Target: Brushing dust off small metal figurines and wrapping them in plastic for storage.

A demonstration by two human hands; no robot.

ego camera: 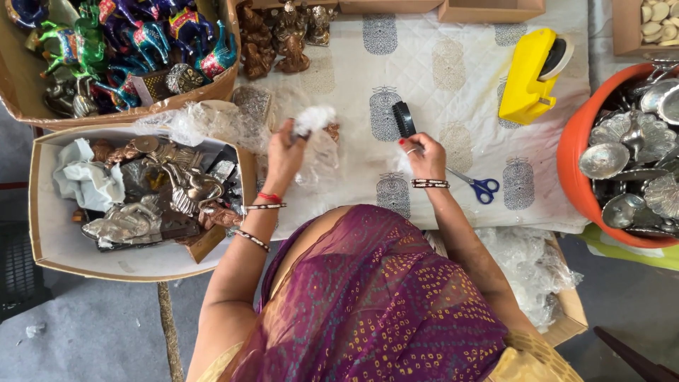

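My left hand (283,152) is raised over the white quilted cloth (438,106) and grips a small brown figurine (331,131). The figurine is half wrapped in white padding and clear plastic wrap (318,152). My right hand (426,157) rests on the cloth to the right, its fingers pinched on a bit of the clear plastic. A black brush (404,118) lies just beyond its fingertips. Blue-handled scissors (481,188) lie right beside that wrist.
A yellow tape dispenser (527,78) stands at the right back. An orange tub (576,163) of silver metal dishes sits at the right edge. Left are cardboard boxes of metal figurines (49,233) and painted animal figures (28,106). Brown statuettes (276,42) stand at the back, and plastic bags (530,262) lie low right.
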